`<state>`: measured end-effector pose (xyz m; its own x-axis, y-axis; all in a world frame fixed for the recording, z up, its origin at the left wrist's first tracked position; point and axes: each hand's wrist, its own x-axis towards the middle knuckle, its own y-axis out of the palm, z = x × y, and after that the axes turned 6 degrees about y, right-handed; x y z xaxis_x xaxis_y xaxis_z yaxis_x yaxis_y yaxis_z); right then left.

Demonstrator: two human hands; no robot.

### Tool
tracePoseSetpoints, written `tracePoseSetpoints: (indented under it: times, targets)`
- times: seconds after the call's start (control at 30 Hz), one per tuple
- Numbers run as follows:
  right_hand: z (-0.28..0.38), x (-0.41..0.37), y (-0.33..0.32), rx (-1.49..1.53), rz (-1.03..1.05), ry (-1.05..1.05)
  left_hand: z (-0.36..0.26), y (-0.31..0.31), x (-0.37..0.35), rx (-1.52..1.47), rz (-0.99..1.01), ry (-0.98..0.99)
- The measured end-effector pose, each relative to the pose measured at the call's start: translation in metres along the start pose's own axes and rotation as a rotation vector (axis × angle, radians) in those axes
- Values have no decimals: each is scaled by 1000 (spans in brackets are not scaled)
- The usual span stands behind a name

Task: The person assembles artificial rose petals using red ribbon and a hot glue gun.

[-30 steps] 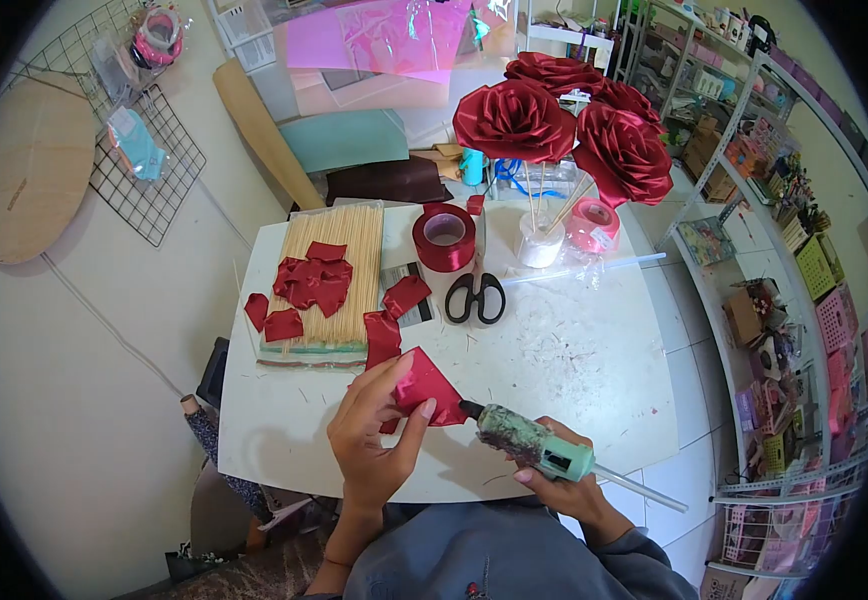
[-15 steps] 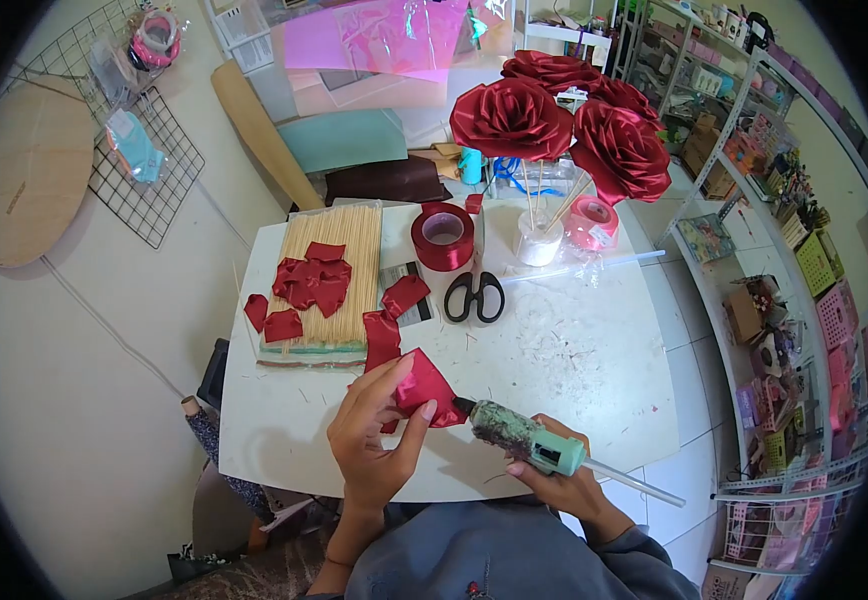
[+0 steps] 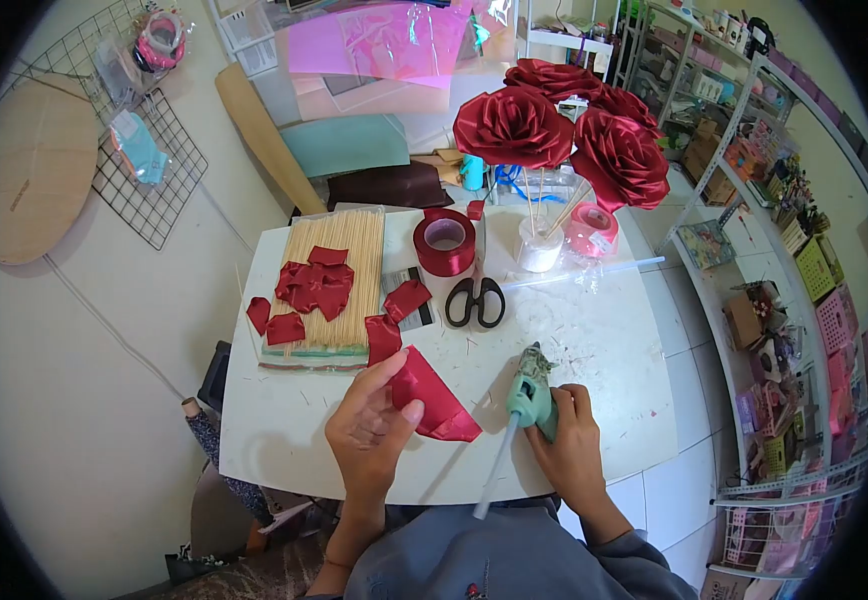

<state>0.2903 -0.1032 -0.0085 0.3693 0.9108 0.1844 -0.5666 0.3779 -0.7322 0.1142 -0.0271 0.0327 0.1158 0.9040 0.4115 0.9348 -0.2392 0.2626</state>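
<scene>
White table (image 3: 609, 360), illegible card (image 3: 401, 277), left hand (image 3: 366, 445) with pinched ribbon (image 3: 436, 405), right hand (image 3: 572, 452) round glue gun (image 3: 531, 393)

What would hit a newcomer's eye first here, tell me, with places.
The big dark-red roses, above a white pot at the table's far right. Then, nearer, the green glue gun at the right hand, and the shiny red fabric piece in the left hand.
</scene>
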Motion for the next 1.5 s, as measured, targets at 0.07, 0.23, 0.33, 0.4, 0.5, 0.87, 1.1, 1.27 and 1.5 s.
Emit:
tracePoseSetpoints:
  times: [0.07,0.23,0.33,0.4,0.5,0.87,1.1,1.27,1.5]
  targets:
    - [1,1,2,-38,13,16,0,-1,0,24,-30,14]
    - [10,1,-8,-102,79,34,-2,-1,-1,98,-44,9]
    - [12,2,-24,-82,5,-21,-2,1,-3,94,41,11]
    - [19,8,-33,131,37,-54,-7,6,-5,146,75,-110]
    - [28,14,-38,512,99,-102,-7,10,-6,141,190,-186]
    - [43,22,-25,840,302,17,7,12,-9,192,375,1]
    - [43,20,-21,891,307,72,4,12,-11,228,404,2]
    - [48,17,-20,961,265,90,-10,18,-10,99,343,-138]
    - [45,13,-12,988,225,23,-5,18,-14,107,242,-127]
